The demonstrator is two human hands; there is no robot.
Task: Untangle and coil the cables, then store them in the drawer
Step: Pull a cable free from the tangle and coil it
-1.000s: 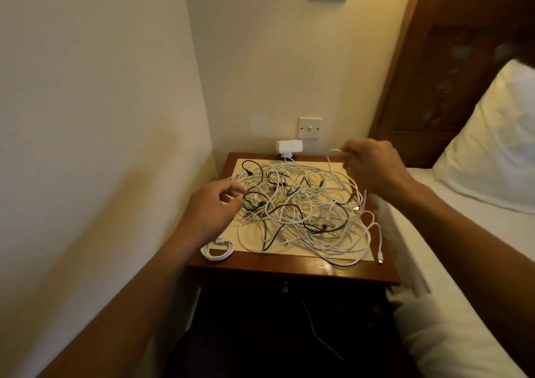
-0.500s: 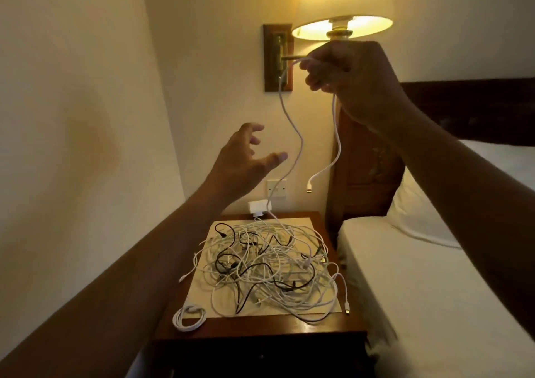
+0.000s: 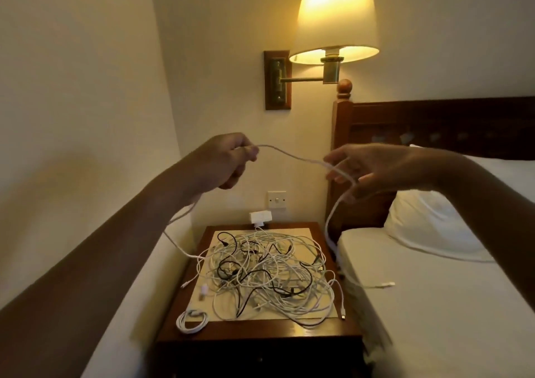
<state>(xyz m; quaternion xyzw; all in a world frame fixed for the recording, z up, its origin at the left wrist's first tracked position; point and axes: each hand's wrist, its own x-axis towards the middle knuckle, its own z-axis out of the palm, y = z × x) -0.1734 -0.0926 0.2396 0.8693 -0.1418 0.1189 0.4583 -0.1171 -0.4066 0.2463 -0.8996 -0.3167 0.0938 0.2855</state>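
A white cable [image 3: 292, 155] stretches in the air between both hands, high above the nightstand [image 3: 260, 335]. My left hand [image 3: 224, 160] pinches one part of it; from there it drops left and runs into the tangled pile of white and black cables [image 3: 269, 273] on the nightstand top. My right hand [image 3: 367, 167] holds the other part across its fingers, and that end hangs down onto the bed edge, its plug [image 3: 386, 284] lying on the sheet. One coiled white cable [image 3: 192, 321] lies at the nightstand's front left corner. The drawer front below is dark and hard to make out.
A lit wall lamp [image 3: 333, 21] hangs above the nightstand. A wall switch [image 3: 276, 200] and a white plug adapter [image 3: 257, 218] sit behind the pile. The bed [image 3: 448, 305] with a pillow and wooden headboard [image 3: 434, 125] is at the right; a wall closes in at the left.
My right hand has come down from near the lamp to chest height. My left hand, open half a second ago, now pinches the white cable, which is pulled out sideways between both hands.
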